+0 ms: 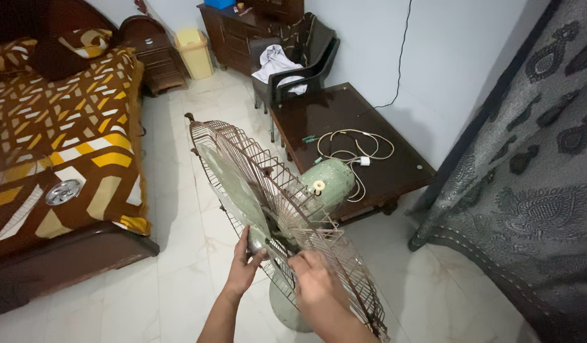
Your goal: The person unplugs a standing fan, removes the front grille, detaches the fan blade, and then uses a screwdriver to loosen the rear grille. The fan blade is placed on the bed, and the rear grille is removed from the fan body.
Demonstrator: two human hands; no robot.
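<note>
Pedestal fan (pixel 287 209) stands on the tile floor just beside the low wooden table (pixel 395 171); left hand (pixel 244 267) and right hand (pixel 316 279) both clamp its wire guard (pixel 255 171), still mounted over the blades

You're in a home bedroom: a bed (pixel 58 133) with patterned cover, a wooden nightstand (pixel 155 54), a dresser (pixel 233 28), tiled floor (pixel 173 279).

Both hands (pixel 277 270) on fan grille (pixel 274 197)
</note>
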